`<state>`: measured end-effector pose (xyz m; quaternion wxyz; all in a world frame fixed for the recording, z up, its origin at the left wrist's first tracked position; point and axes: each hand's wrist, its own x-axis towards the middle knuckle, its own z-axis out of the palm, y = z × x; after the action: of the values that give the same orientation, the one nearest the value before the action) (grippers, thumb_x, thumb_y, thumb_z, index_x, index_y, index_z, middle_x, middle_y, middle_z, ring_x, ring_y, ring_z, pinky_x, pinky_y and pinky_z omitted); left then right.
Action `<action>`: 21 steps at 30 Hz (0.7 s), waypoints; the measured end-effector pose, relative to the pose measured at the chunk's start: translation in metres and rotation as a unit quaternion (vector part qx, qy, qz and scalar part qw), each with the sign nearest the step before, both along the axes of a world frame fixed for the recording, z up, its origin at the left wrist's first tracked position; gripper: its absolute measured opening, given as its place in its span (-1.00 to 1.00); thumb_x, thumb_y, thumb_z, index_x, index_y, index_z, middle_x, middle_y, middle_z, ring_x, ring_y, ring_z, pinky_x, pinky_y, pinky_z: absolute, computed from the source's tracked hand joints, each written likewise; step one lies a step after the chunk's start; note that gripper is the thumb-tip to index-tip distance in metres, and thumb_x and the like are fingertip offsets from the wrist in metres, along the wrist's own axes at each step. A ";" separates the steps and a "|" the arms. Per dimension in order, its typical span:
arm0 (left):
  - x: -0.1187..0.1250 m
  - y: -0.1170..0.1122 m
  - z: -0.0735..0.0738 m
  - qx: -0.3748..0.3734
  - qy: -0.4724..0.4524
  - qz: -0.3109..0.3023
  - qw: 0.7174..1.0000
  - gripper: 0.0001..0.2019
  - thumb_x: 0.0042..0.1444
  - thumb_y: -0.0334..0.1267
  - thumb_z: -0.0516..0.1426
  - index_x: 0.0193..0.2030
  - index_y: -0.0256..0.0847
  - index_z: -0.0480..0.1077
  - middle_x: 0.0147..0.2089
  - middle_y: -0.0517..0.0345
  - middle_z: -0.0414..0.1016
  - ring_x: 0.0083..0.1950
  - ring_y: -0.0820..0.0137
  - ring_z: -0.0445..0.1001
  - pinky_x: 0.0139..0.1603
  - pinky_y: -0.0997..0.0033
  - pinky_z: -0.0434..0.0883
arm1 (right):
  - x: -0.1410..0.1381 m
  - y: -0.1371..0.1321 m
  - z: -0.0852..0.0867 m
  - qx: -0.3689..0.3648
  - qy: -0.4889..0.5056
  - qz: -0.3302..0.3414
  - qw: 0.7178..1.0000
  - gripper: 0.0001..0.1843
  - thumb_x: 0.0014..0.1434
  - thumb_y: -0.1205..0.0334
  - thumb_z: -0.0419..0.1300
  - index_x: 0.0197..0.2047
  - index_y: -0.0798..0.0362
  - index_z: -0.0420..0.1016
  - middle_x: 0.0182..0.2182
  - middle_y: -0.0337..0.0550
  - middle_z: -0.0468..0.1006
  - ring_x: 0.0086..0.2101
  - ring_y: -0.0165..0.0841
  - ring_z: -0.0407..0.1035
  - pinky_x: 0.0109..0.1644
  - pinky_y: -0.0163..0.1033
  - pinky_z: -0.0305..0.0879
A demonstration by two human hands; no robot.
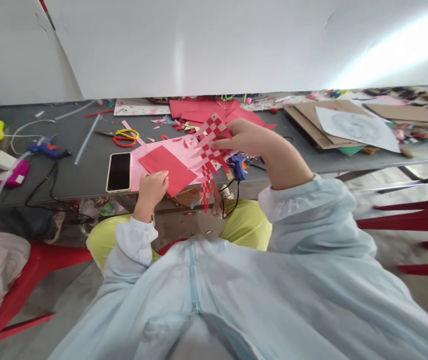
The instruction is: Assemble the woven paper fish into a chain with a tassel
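Observation:
My right hand [246, 139] is raised above the table edge, pinching a woven piece of red and pink paper strips [210, 152] whose loose strip ends hang down. My left hand [153, 187] is curled at the near table edge, its fingers resting on the corner of a red paper sheet [167, 169]. That red sheet lies on a pink sheet [184, 150]. A blue glue gun [238, 166] lies just behind the woven piece, with its black cord dangling over the edge.
A black phone [119, 171] lies left of the red sheet. Scissors with yellow and orange handles [124, 136], another glue gun [45, 147], red paper stacks [202, 109] and cardboard with a white sheet [352, 125] cover the grey table [71, 170]. Red plastic chairs [416, 220] stand alongside.

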<state>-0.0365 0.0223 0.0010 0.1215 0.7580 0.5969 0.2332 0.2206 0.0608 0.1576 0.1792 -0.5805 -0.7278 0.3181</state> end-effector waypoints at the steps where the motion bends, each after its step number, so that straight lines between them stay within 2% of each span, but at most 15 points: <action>1: 0.001 0.001 0.000 -0.005 0.011 -0.004 1.000 -0.67 0.27 -0.29 0.04 0.06 -0.20 0.55 0.13 -0.17 0.61 0.16 0.13 0.55 0.29 0.04 0.23 | 0.004 -0.004 0.008 0.001 -0.043 0.006 0.999 -0.81 0.14 0.25 0.32 -0.47 0.05 0.46 -0.61 -0.30 0.40 -0.56 -0.44 0.33 -0.48 -0.27 0.30; 4: 0.000 0.005 0.000 -0.016 0.034 -0.009 0.999 -0.70 0.28 -0.26 0.04 0.01 -0.21 0.56 0.12 -0.23 0.61 0.15 0.10 0.56 0.35 -0.02 0.15 | 0.014 -0.013 0.031 0.001 -0.100 0.046 0.994 -0.73 0.21 0.21 0.27 -0.52 0.05 0.43 -0.58 -0.29 0.41 -0.52 -0.44 0.36 -0.42 -0.26 0.29; 7: -0.005 0.011 0.002 -0.024 0.035 -0.013 0.999 -0.73 0.27 -0.24 0.05 -0.09 -0.16 0.58 0.09 -0.17 0.63 0.12 0.14 0.57 0.41 -0.02 0.08 | 0.021 -0.018 0.047 -0.015 -0.127 0.073 0.989 -0.70 0.24 0.15 0.28 -0.51 0.04 0.46 -0.56 -0.28 0.44 -0.48 -0.43 0.42 -0.34 -0.26 0.34; 10: -0.013 0.016 0.007 -0.035 0.013 -0.010 0.999 -0.77 0.24 -0.22 0.07 -0.24 -0.14 0.58 0.00 -0.12 0.67 0.09 0.14 0.58 0.41 -0.04 0.09 | 0.026 -0.019 0.054 -0.004 -0.154 0.094 0.984 -0.71 0.21 0.08 0.32 -0.49 0.02 0.52 -0.58 -0.29 0.40 -0.47 -0.40 0.42 -0.33 -0.23 0.35; 13: -0.021 0.022 0.011 -0.050 -0.038 0.004 0.998 -0.79 0.20 -0.23 0.10 -0.30 -0.16 0.57 -0.04 -0.14 0.67 0.12 0.10 0.57 0.43 -0.12 0.07 | 0.024 -0.019 0.057 0.015 -0.148 0.114 0.982 -0.77 0.22 0.12 0.31 -0.44 0.02 0.57 -0.58 -0.30 0.42 -0.44 -0.41 0.41 -0.29 -0.24 0.35; 15: -0.023 0.024 0.013 -0.061 -0.092 0.009 0.994 -0.81 0.17 -0.23 0.12 -0.27 -0.18 0.58 -0.01 -0.17 0.66 0.17 0.08 0.54 0.44 -0.14 0.08 | 0.019 -0.020 0.058 0.019 -0.140 0.121 0.983 -0.77 0.22 0.17 0.30 -0.45 0.04 0.57 -0.58 -0.32 0.43 -0.45 -0.44 0.39 -0.27 -0.26 0.34; 17: -0.021 0.022 0.014 -0.073 -0.162 0.001 0.984 -0.76 0.18 -0.18 0.12 -0.16 -0.21 0.58 0.07 -0.19 0.63 0.21 0.10 0.52 0.42 -0.07 0.16 | 0.013 -0.018 0.059 0.018 -0.125 0.130 0.983 -0.78 0.20 0.20 0.31 -0.47 0.07 0.57 -0.58 -0.34 0.44 -0.44 -0.48 0.37 -0.26 -0.28 0.32; 19: -0.014 0.015 0.013 -0.090 -0.245 -0.023 0.965 -0.62 0.26 -0.06 0.06 0.01 -0.24 0.55 0.16 -0.19 0.58 0.24 0.15 0.51 0.36 0.06 0.29 | 0.006 -0.015 0.058 0.016 -0.105 0.138 0.985 -0.78 0.17 0.22 0.33 -0.49 0.10 0.56 -0.59 -0.36 0.43 -0.43 -0.49 0.38 -0.25 -0.29 0.32; 21: -0.004 0.004 0.011 -0.121 -0.326 -0.060 0.936 -0.45 0.30 0.12 -0.02 0.14 -0.27 0.48 0.15 -0.19 0.59 0.20 0.17 0.55 0.29 0.12 0.37 | 0.000 -0.009 0.055 0.017 -0.076 0.133 0.988 -0.78 0.16 0.24 0.34 -0.50 0.11 0.54 -0.58 -0.37 0.43 -0.43 -0.51 0.37 -0.25 -0.30 0.34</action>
<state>-0.0406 0.0267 0.0122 0.4144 0.6542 0.5016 0.3857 0.2203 0.0519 0.2129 0.0894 -0.4974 -0.8155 0.2820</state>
